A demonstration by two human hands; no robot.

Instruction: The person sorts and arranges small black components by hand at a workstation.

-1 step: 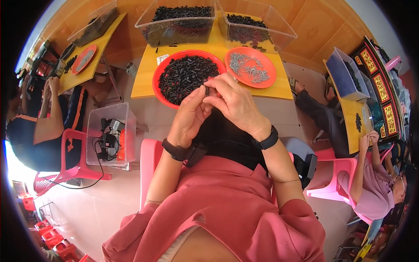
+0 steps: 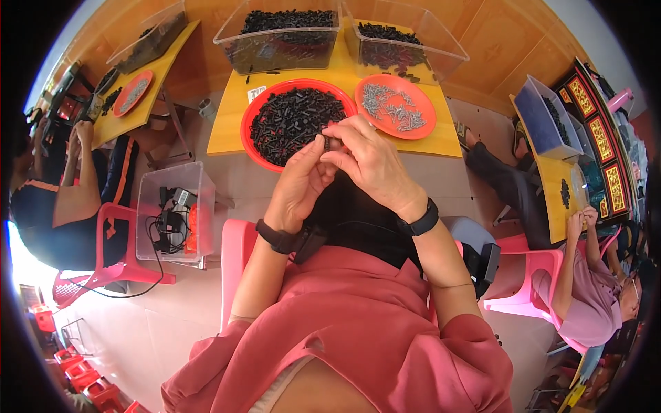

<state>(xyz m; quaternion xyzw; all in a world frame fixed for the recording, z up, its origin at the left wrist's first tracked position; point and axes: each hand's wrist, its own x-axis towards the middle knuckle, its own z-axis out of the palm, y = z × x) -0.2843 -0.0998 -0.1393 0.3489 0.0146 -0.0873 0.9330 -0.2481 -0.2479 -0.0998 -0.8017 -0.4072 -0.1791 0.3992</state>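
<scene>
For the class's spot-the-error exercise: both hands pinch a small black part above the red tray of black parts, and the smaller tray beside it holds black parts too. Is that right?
Not quite. In the head view the smaller tray holds grey metal parts, not black. The rest stands: left hand and right hand pinch a small black part above the red tray.

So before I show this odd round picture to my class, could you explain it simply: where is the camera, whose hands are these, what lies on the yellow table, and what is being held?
The camera sits on a person's head and looks down, so the picture bends toward its rim. The two forearms rising from the lower edge are that person's own. The left hand and the right hand meet in the middle, and together their fingers pinch a small dark part; it is too small to tell more.

Beyond the hands stands a yellow table. On it lie a red tray heaped with small black pieces and a smaller orange plate with small grey metal pieces. Behind them stand two clear plastic bins holding more black pieces. Other people sit at either side by their own tables.
</scene>
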